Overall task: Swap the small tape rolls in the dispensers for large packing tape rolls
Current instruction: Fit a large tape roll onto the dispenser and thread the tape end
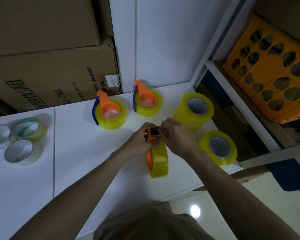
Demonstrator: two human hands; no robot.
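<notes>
My left hand (139,138) grips the orange plastic dispenser (152,134) holding a big yellow tape roll (158,160) above the white table (76,153), while my right hand (176,135) pinches at its cutter, so I should feed tape straight.

bare table (76,153) between roll clusters

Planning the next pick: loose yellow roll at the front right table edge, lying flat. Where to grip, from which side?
Come from straight above. The yellow roll lies flat with its core hole facing up, so put some fingers inside the core and the thumb on the outer wall, pinching the wall. Take the left side, facing the table's middle: its right side sits at the edge, and another yellow roll stands close behind.
</notes>
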